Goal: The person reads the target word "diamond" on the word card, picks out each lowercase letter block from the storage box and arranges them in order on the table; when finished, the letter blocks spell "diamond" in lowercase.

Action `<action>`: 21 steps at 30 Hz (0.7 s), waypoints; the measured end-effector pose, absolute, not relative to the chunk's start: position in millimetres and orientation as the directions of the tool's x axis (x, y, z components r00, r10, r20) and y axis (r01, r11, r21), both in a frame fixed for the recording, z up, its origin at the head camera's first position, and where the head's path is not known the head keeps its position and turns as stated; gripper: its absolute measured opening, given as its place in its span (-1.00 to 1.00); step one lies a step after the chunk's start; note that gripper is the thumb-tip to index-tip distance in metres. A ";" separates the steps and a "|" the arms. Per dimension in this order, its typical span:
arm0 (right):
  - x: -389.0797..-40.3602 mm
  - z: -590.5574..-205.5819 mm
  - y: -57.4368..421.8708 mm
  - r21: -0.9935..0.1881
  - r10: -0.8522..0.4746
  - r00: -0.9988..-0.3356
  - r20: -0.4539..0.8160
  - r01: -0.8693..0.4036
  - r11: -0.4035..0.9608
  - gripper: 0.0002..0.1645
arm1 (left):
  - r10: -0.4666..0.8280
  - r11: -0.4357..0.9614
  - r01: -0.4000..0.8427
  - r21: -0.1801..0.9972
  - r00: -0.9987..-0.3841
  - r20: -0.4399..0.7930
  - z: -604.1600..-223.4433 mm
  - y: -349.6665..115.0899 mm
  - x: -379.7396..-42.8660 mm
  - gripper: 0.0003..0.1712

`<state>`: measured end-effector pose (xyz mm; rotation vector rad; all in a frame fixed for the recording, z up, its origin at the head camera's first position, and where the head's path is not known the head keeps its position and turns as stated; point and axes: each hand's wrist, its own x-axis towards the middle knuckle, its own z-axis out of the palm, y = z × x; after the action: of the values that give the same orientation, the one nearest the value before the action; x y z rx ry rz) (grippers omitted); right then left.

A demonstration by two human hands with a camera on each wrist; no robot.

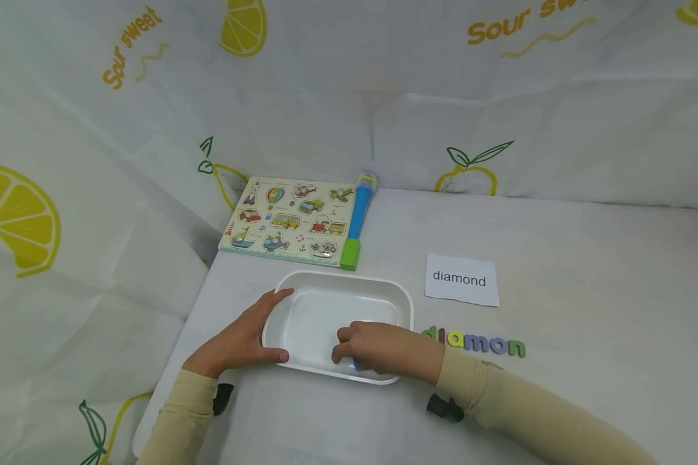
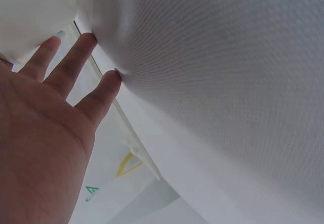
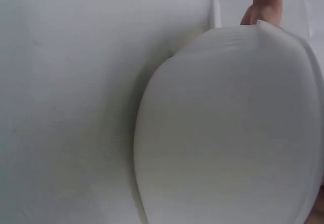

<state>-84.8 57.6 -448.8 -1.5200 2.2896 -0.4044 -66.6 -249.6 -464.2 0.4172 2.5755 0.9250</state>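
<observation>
A white rectangular tray (image 1: 320,371) lies on the table in the head view. My left hand (image 1: 241,339) spans its left end, forefinger at the far rim and thumb over the near rim. In the left wrist view the other fingers (image 2: 71,64) of that hand stretch out straight, tips at the white cloth. Inside the tray, near its right side, my right hand (image 1: 378,349) has curled fingers and pinches a small blue letter (image 1: 357,364), mostly hidden under it. The right wrist view is largely filled by the tray's outer wall (image 3: 223,128).
Right of the tray, colourful letters (image 1: 477,342) spell "diamon", the first partly behind my right arm. Above them lies a paper card (image 1: 462,280) printed "diamond". A vehicle picture board (image 1: 291,223) and a blue toy microphone (image 1: 359,216) lie behind the tray.
</observation>
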 end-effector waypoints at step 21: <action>-82.7 -396.2 230.7 -0.785 -0.544 -0.823 0.162 -0.441 0.435 -0.56 | 0.386 0.746 0.134 0.652 -0.885 -0.259 -462.0 -250.3 -66.9 0.31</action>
<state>-82.7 230.7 -396.2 -0.8834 2.5613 -1.3482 -66.9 -250.3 -462.0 0.3989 2.5659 0.9168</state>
